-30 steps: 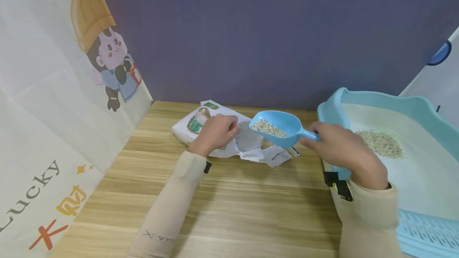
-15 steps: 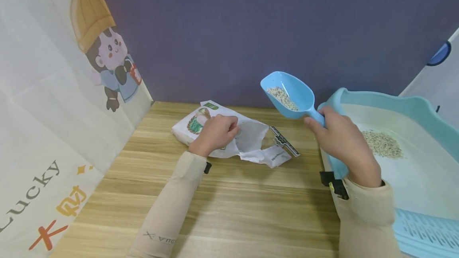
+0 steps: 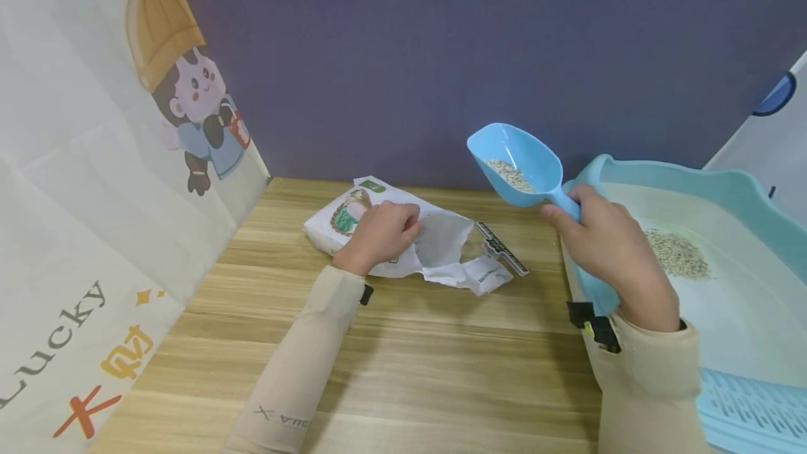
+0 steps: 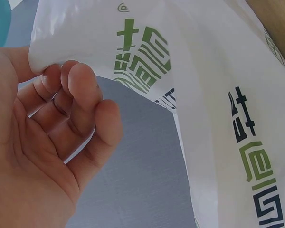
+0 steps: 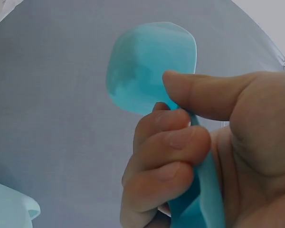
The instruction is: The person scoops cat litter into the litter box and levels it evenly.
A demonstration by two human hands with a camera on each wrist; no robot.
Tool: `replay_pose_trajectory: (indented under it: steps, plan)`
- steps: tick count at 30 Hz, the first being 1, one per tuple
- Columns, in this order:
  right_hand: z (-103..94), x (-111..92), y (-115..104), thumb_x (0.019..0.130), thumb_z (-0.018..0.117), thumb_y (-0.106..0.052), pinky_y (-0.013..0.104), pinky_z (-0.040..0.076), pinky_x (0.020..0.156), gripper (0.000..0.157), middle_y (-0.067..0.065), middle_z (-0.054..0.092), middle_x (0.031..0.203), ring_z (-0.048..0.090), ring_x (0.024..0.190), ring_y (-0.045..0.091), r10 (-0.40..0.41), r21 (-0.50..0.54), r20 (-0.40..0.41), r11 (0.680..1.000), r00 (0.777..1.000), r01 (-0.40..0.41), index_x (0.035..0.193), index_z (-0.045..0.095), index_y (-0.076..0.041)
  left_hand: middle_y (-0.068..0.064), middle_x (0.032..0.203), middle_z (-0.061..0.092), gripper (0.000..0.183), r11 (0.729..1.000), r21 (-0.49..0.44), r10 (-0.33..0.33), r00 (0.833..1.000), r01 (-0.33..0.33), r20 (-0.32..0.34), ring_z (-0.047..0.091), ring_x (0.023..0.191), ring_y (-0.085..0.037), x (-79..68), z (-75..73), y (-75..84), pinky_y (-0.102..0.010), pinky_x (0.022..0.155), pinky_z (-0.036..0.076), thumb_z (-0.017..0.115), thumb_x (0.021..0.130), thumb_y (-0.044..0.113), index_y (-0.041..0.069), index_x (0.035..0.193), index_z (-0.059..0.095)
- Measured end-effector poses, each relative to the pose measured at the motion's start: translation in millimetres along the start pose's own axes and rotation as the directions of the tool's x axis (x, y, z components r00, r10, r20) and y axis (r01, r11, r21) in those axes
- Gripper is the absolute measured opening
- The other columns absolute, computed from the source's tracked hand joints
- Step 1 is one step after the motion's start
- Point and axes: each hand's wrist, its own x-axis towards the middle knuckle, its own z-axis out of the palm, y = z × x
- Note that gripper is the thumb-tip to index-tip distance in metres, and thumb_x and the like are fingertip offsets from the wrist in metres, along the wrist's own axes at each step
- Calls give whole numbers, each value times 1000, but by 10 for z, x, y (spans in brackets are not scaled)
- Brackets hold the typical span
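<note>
My left hand [image 3: 381,233] pinches the upper edge of a white printed paper bag [image 3: 438,240], which lies on its side with its torn mouth facing right. In the left wrist view, the bag's edge [image 4: 92,52] runs between thumb and curled fingers. My right hand [image 3: 608,244] grips the handle of a light blue scoop [image 3: 539,160], thumb along the top. Small pale pellets [image 3: 509,175] lie in the scoop, which is raised above the table and tilted, its lip toward the upper left. From the right wrist, the scoop's underside [image 5: 147,61] hides the pellets.
A litter tray with a turquoise rim [image 3: 681,174] stands at the right, close to the right forearm. A pile of pellets [image 3: 679,256] lies in it, with a slotted grate [image 3: 756,405] at its near end. A black-and-white clip [image 3: 501,249] lies beside the bag's mouth on the wooden table [image 3: 441,370].
The scoop with its pellets has risen from over the bag's mouth and shifted right, uncovering the clip. My left hand and the bag stay where they were.
</note>
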Motion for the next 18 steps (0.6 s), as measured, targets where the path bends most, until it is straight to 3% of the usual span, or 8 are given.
replay_pose_trajectory:
  steps: [10,18]
  plan:
    - [-83,-61,-47,106,42,-46,34,38,59,52,18,56,94,54,77,31,52,-16,-3,999,999,-52,125,47,3,5,57,39,38,1000,1,-2,1000,2,4,36,53,-10,-20,-38,10,-27,53,31,60,101,23,18,67,43]
    - [-199,-176,-18,107,45,-43,33,38,59,51,17,58,96,53,77,29,31,-34,-4,999,999,-32,128,49,3,5,56,37,40,1000,-17,-3,1000,3,7,33,52,-9,-56,-68,14,-26,52,30,61,101,24,18,67,42]
